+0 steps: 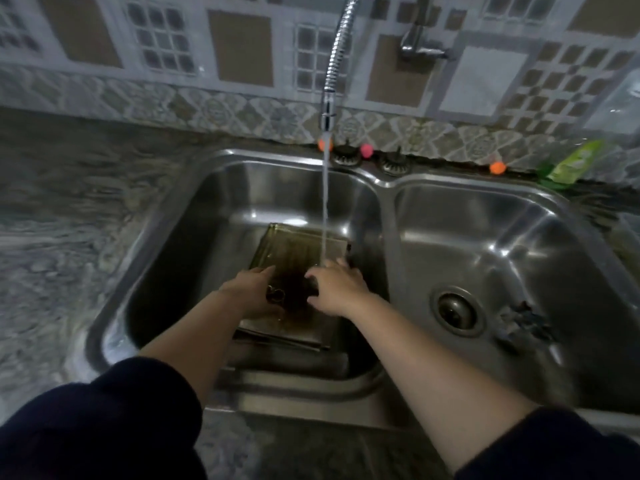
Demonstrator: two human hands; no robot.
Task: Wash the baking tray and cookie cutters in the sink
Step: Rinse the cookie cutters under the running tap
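Note:
A dark rectangular baking tray (294,251) lies in the left basin of a steel double sink (207,209). Water (325,202) runs from the flexible tap (337,57) onto the tray's right part. My left hand (252,289) is over the tray's near left part and holds a small metal cookie cutter (275,294) in its curled fingers. My right hand (337,287) is beside it under the stream, fingers curled on a dark object (311,284) that I cannot identify.
The right basin has a drain (456,311) and a dark scrubber (526,323). A green dish soap bottle (571,162) lies at the sink's back right. Small orange and pink balls (366,150) sit along the back edge. Granite counter (69,220) surrounds the sink.

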